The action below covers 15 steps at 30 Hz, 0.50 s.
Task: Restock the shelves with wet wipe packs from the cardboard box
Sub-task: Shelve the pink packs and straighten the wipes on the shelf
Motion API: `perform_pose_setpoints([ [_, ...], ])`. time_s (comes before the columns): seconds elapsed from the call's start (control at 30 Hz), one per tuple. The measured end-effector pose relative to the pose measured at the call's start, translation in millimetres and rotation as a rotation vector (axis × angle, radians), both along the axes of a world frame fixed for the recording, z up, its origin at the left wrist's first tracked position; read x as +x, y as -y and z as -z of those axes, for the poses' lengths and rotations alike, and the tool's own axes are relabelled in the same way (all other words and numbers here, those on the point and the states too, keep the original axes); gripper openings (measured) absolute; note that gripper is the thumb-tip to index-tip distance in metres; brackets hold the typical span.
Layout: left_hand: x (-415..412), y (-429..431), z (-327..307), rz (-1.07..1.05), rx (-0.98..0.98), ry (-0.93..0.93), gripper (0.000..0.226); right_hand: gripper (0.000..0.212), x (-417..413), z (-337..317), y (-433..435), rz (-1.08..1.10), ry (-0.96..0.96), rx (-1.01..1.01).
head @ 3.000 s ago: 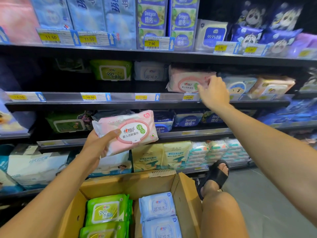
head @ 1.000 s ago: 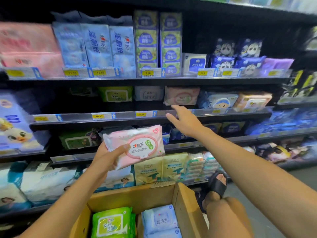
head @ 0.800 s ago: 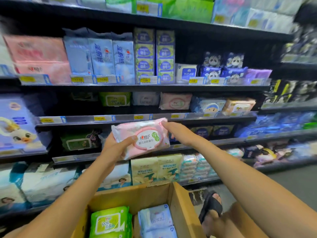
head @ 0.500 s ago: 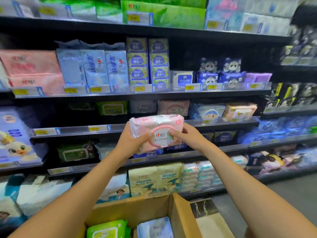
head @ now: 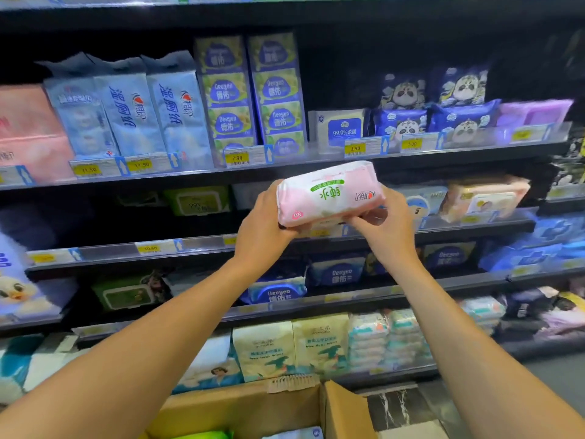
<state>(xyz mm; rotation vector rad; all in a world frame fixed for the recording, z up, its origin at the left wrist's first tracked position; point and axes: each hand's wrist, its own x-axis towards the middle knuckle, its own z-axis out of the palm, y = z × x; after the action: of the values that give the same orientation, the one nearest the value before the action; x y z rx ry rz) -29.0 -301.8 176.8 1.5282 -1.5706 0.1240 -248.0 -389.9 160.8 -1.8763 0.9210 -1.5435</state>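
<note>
On the right hand (head: 384,231) the fingers (head: 359,221) curl under the lower right edge of the pink wipe pack (head: 329,193), and the left hand (head: 262,226) wraps the pack's left end. Both hands have a firm hold on it. The pack hangs just right of the frame's middle, in front of the second shelf (head: 190,247) and not yet resting on it, its print upside down to us. It looks soft: a film wrapper that gives under the fingers, probably slick, with some weight from the damp wipes inside. The two short ends seem the sensible places to hold it, clear of the label face, and a hard squeeze would likely dent it. Half a second ago the pack was lower, with its label facing us the right way up. Now it is raised and tipped over towards the shelf. Three seconds ago the left hand held it alone while the right hand was up at the shelf. The cardboard box (head: 253,410) has slid to the bottom edge of the frame.
</note>
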Motion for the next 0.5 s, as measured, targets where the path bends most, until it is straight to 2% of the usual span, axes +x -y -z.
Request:
perform_pose_setpoints([
  [0.13,2.0,26.9,18.4,-0.016,0.007,-0.065,0.088,0.070,7.4,11.5,14.4,0.020,0.032,-0.011],
  [0.27,4.8,43.5,25.1,-0.020,0.008,-0.051,0.086,0.072,15.0,24.4,28.2,0.038,0.045,0.030],
  [0.5,16.8,72.2,22.6,-0.036,0.102,0.013,0.075,0.070,25.4,38.2,52.1,0.144,-0.088,0.028],
])
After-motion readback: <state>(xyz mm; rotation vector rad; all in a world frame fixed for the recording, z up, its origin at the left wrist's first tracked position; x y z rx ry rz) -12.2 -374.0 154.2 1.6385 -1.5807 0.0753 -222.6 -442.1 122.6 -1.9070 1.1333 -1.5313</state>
